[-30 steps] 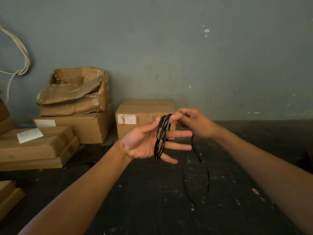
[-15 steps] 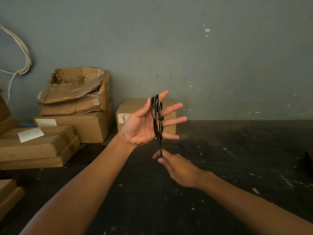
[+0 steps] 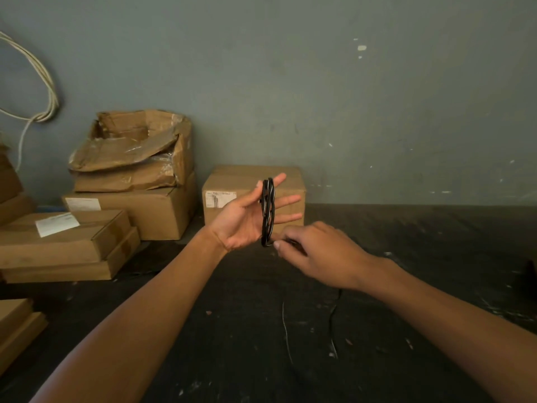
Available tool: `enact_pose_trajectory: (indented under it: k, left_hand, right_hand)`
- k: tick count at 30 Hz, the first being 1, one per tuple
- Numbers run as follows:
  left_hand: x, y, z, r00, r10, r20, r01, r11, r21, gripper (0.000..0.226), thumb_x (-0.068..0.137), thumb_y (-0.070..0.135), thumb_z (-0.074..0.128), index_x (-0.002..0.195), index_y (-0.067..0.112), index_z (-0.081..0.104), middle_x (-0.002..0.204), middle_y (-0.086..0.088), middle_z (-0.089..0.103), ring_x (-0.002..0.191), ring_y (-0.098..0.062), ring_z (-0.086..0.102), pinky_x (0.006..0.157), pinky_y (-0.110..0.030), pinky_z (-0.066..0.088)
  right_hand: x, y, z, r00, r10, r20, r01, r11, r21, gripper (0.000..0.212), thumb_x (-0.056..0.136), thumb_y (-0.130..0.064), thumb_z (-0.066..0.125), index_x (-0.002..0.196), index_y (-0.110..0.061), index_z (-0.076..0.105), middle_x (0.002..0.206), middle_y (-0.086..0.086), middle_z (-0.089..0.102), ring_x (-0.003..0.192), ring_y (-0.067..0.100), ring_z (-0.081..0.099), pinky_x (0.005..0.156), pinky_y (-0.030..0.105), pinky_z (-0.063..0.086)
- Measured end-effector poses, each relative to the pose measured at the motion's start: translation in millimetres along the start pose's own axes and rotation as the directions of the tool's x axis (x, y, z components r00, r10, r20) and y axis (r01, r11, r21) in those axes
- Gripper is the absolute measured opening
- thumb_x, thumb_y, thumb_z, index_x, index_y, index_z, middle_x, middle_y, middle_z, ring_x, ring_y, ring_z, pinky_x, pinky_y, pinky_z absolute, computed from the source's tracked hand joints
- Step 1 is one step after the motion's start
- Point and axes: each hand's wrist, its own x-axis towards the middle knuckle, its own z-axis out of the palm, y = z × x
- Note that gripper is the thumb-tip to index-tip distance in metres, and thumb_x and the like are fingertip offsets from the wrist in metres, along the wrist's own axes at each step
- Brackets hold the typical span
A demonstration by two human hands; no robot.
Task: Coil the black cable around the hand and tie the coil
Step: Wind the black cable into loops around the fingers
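1. The left hand [image 3: 247, 219] was held up, palm showing, with its fingers spread wide and straight.
2. The black cable [image 3: 267, 212] was wound in several turns around those spread fingers, the coil standing roughly upright across them, from the forefinger down to the little finger.
3. The right hand [image 3: 322, 254] was just beside and below the coil, its fingers pinched on the cable's free run at the coil's lower end.
4. A loose length of the cable hung from beneath the right hand and trailed over the dark floor [image 3: 406, 344]; it was hard to follow there.
5. Both hands were raised above the floor, in front of a closed cardboard box [image 3: 232, 181] that stood against the wall [image 3: 319, 97].
6. More cardboard boxes [image 3: 130, 181] were stacked towards the floor's left edge.
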Motion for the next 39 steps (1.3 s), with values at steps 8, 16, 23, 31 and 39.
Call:
enact_pose_trajectory:
  k: [8, 16, 23, 31, 39]
  left_hand:
    - [-5.9, -8.3, -3.1, 0.990, -0.126, -0.069, 0.138, 0.966, 0.220, 0.052, 0.099, 0.043, 0.036, 0.147, 0.026, 0.039, 0.150, -0.016, 0.045, 0.132, -0.037, 0.049, 0.105, -0.074, 0.025]
    - [-8.5, -2.5, 11.9, 0.961, -0.267, 0.064, 0.233, 0.916, 0.327, 0.049, 0.095, 0.046, 0.041, 0.143, 0.036, 0.042, 0.149, -0.010, 0.048, 0.134, -0.033, 0.047, 0.109, -0.066, 0.028]
    - [-11.9, 1.5, 20.3, 0.937, -0.308, 0.168, 0.238, 0.910, 0.339, 0.051, 0.098, 0.043, 0.037, 0.148, 0.032, 0.037, 0.152, -0.014, 0.043, 0.137, -0.037, 0.043, 0.109, -0.070, 0.023]
    - [-12.6, 12.6, 34.0, 0.897, -0.237, 0.372, 0.165, 0.962, 0.216, 0.054, 0.097, 0.040, 0.039, 0.150, 0.030, 0.032, 0.152, -0.016, 0.041, 0.138, -0.045, 0.036, 0.105, -0.065, 0.029]
    - [-6.1, 22.9, 47.6, 0.887, -0.138, 0.441, 0.090, 0.988, 0.129, 0.052, 0.097, 0.041, 0.034, 0.148, 0.032, 0.035, 0.155, -0.015, 0.032, 0.139, -0.045, 0.031, 0.102, -0.066, 0.027]
  right_hand:
    - [28.8, 10.5, -62.3, 0.999, 0.032, 0.001, -0.032, 0.996, -0.080, 0.015, 0.092, -0.042, 0.060, 0.087, -0.029, 0.063, 0.077, -0.004, 0.069, 0.054, 0.011, 0.051, 0.053, 0.029, 0.039]
    - [47.9, 28.8, -84.7, 0.996, 0.024, -0.088, -0.034, 0.993, -0.112, 0.017, 0.088, -0.041, 0.066, 0.088, -0.024, 0.071, 0.074, -0.005, 0.068, 0.068, 0.016, 0.060, 0.064, 0.034, 0.046]
    - [45.7, 51.2, -73.6, 0.996, 0.034, -0.085, -0.021, 0.988, 0.155, 0.012, 0.090, -0.027, 0.066, 0.079, -0.028, 0.064, 0.068, -0.014, 0.061, 0.061, -0.004, 0.053, 0.059, 0.020, 0.041]
    - [31.6, 78.5, -28.1, 0.981, 0.196, -0.001, -0.149, 0.750, 0.645, 0.033, 0.095, -0.035, 0.051, 0.100, -0.005, 0.064, 0.076, 0.023, 0.053, 0.063, 0.024, 0.049, 0.058, 0.035, 0.043]
    - [8.2, 41.6, 46.6, 0.986, 0.167, 0.009, -0.125, 0.701, 0.702, 0.029, 0.101, -0.001, 0.036, 0.105, -0.022, 0.056, 0.068, -0.029, 0.065, 0.057, -0.010, 0.055, 0.050, 0.009, 0.039]
